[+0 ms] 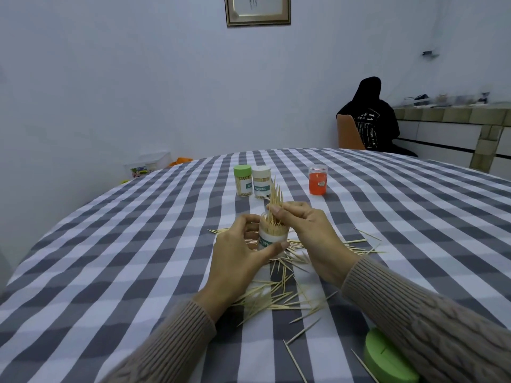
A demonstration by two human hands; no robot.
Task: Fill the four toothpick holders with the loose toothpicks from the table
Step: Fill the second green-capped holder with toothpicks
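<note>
My left hand (240, 254) grips an open clear toothpick holder (272, 239) with a white label, tilted slightly and partly filled. My right hand (307, 230) pinches a bundle of toothpicks (276, 199) upright, its lower ends inside the holder's mouth. Loose toothpicks (279, 297) lie scattered on the checked tablecloth under and in front of both hands. Further back stand a green-lidded holder (243, 180) and a white-lidded holder (261, 182), both full and capped. An orange holder (318, 180) stands to their right.
A green lid (385, 357) lies at the near right table edge under my right sleeve. The round table (110, 244) carries a grey-and-white checked cloth. A person in black sits on a chair (349, 132) beyond the far right edge.
</note>
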